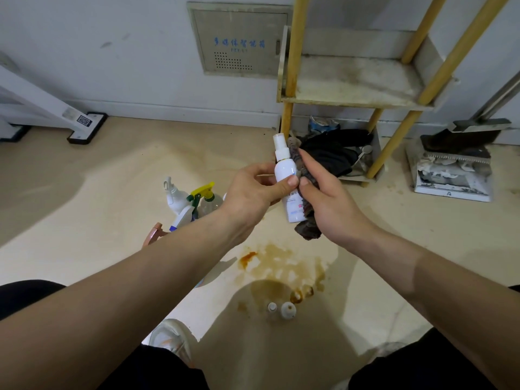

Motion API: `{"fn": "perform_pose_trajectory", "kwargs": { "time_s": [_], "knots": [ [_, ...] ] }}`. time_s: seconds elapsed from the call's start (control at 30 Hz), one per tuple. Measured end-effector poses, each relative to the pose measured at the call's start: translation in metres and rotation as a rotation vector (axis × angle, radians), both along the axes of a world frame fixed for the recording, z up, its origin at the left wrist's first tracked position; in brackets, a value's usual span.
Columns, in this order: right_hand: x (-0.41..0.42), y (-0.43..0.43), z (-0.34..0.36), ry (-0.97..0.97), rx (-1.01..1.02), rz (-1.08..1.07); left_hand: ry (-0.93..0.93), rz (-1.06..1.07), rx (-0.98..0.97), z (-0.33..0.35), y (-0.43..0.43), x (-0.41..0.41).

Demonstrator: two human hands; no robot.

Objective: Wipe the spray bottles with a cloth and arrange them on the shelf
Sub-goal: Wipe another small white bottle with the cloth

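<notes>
I find wiping in hand: left hand (253, 190) pinches the bottle (287, 178) upright before the shelf (357, 88), right hand (326, 204) presses the cloth (308, 229) against it; next I judge it needs shelving.

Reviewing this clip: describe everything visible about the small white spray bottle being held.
The small white spray bottle is a slim, plastic-looking cylinder with a narrow neck, a white pump nozzle and a clear cap on top. A label with blue and red print wraps its lower body. It is held nearly upright, top tilted slightly left, above the stained floor. The left hand pinches its middle; the right hand presses a dark cloth against its right side.
</notes>
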State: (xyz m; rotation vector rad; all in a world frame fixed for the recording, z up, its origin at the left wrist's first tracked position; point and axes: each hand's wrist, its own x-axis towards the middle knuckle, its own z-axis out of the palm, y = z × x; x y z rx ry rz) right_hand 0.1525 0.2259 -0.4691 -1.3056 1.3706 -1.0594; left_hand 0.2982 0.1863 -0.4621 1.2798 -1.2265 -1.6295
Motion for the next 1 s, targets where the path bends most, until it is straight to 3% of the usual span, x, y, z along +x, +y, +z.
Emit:
{"fn": "perform_pose_trajectory", "kwargs": {
  "time_s": [0.13, 0.37, 0.63, 0.77, 1.0],
  "knots": [
    [0.003, 0.001, 0.005, -0.144, 0.049, -0.043, -0.06, 0.02, 0.016, 0.001, -0.002, -0.001],
    [-0.002, -0.008, 0.009, -0.214, 0.065, -0.139, 0.092, -0.056, 0.07, 0.009, -0.01, 0.01],
    [0.005, 0.003, 0.0, -0.047, 0.019, -0.019, 0.044, -0.145, 0.041, 0.005, 0.001, 0.006],
    [0.006, 0.004, -0.002, -0.134, 0.061, -0.029, -0.025, -0.016, 0.049, 0.002, 0.002, 0.0],
    [-0.001, -0.003, 0.007, -0.171, 0.081, -0.135, 0.129, -0.098, 0.103, 0.002, -0.006, 0.01]
  ]
}}
